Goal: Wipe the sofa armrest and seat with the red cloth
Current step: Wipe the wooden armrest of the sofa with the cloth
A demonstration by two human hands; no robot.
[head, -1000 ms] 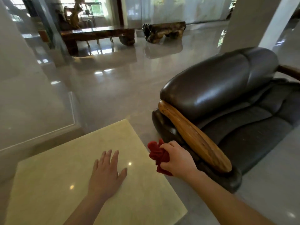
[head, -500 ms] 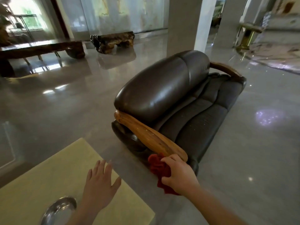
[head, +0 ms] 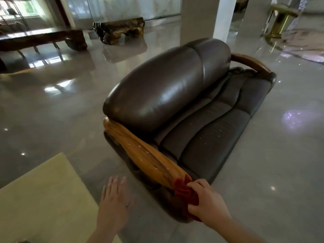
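Now right hand (head: 206,202) clutching red cloth (head: 185,191) against armrest (head: 143,155), left hand (head: 114,206) flat, fingers spread

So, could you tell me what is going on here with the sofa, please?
A person is cleaning a dark brown leather sofa. Their right hand presses a bunched red cloth against the near end of the polished wooden armrest. The left hand hovers open and empty near a pale yellow stone table. The seat is not yet touched.
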